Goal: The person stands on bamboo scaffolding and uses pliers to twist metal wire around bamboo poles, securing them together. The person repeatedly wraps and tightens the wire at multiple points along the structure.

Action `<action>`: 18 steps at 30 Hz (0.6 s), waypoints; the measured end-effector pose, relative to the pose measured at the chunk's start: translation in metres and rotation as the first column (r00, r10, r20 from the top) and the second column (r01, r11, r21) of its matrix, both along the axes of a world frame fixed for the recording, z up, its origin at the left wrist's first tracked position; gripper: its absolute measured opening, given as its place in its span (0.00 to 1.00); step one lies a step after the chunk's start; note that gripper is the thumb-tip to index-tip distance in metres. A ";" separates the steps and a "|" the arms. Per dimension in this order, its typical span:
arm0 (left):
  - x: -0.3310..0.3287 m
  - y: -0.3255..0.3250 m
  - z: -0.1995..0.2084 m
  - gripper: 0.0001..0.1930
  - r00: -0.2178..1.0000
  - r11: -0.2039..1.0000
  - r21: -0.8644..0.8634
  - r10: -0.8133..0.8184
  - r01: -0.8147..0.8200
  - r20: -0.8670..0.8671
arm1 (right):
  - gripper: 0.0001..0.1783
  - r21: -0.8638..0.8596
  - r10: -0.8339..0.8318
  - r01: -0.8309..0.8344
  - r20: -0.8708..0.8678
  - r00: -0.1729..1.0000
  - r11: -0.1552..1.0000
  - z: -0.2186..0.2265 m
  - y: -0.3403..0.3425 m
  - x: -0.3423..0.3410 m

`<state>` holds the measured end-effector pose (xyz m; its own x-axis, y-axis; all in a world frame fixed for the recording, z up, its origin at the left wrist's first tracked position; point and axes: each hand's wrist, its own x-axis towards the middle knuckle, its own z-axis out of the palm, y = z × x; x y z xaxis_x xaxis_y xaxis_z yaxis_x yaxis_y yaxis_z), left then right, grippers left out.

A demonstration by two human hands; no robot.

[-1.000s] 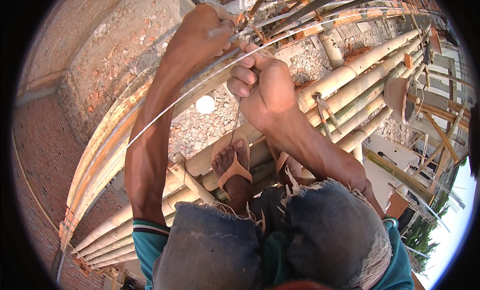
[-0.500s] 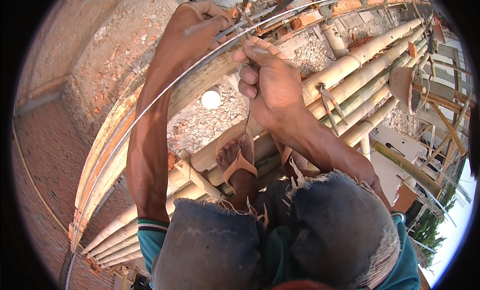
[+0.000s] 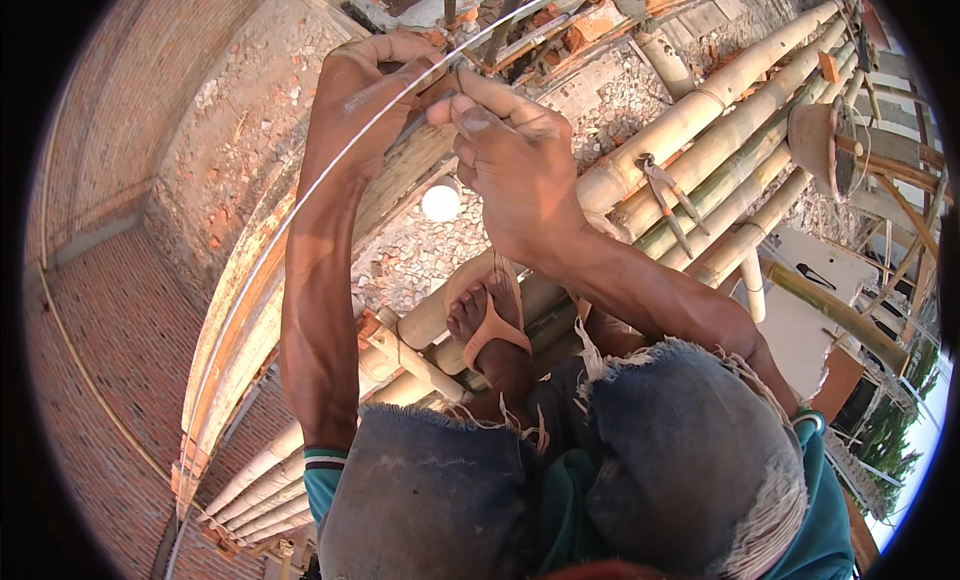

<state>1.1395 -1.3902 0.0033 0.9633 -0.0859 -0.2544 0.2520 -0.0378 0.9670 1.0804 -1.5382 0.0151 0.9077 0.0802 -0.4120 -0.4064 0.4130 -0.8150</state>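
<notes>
A long thin metal rod (image 3: 389, 107) curves across the view and passes over my left hand (image 3: 375, 90). That hand's fingers are curled closed beneath the rod; what they grip is hidden. My right hand (image 3: 520, 165) is closed close beside it, thumb and forefinger pinching a thin dark binding wire (image 3: 457, 77) near the rod. Strands of similar wire hang below the right palm, toward my sandalled foot (image 3: 485, 310). Pincers (image 3: 657, 187) with orange on a handle rest on the bamboo poles (image 3: 705, 105), right of my right forearm.
A wooden board (image 3: 225, 330) runs along beneath the rod. Under the bamboo lies broken rubble (image 3: 405, 255), with a round white object (image 3: 441, 202) above it. Brick wall (image 3: 100, 380) fills the left side. A pan-like vessel (image 3: 815, 145) sits on the poles at right.
Both hands have drawn closer together, the right shifting left and the left fingers sliding under the rod. The whole view has shifted slightly. The pincers still rest on the bamboo.
</notes>
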 end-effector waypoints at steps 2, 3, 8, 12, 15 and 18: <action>-0.001 -0.001 -0.003 0.08 0.999 0.998 -0.054 0.041 -0.040 0.023 | 0.21 0.110 -0.047 0.051 -0.043 0.998 0.993 0.003 0.005 0.003; -0.001 -0.001 -0.004 0.08 0.999 0.998 -0.061 0.025 -0.022 0.040 | 0.21 0.195 -0.065 0.079 -0.079 0.995 0.978 0.005 0.006 0.004; 0.000 0.004 -0.003 0.08 0.995 0.996 -0.065 -0.057 0.063 0.085 | 0.24 0.448 0.094 -0.046 -0.084 0.992 0.893 0.011 -0.007 0.001; 0.001 0.007 0.004 0.08 0.996 0.995 -0.060 -0.082 0.083 0.028 | 0.28 0.530 0.129 -0.089 -0.039 0.991 0.843 0.012 -0.008 -0.005; 0.003 0.013 0.006 0.07 0.988 0.988 -0.014 -0.153 0.153 0.022 | 0.29 0.574 0.133 -0.087 -0.039 0.990 0.815 0.016 0.002 -0.010; 0.004 0.019 0.003 0.09 0.977 0.978 0.013 -0.206 0.206 0.052 | 0.25 0.543 0.152 -0.109 -0.034 0.988 0.833 0.017 0.007 -0.007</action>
<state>1.1439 -1.3713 0.0065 0.9373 -0.2822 -0.2048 0.1863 -0.0912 0.9783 1.0730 -1.5316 0.0325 0.8420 0.4242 -0.3333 -0.5372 0.7160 -0.4458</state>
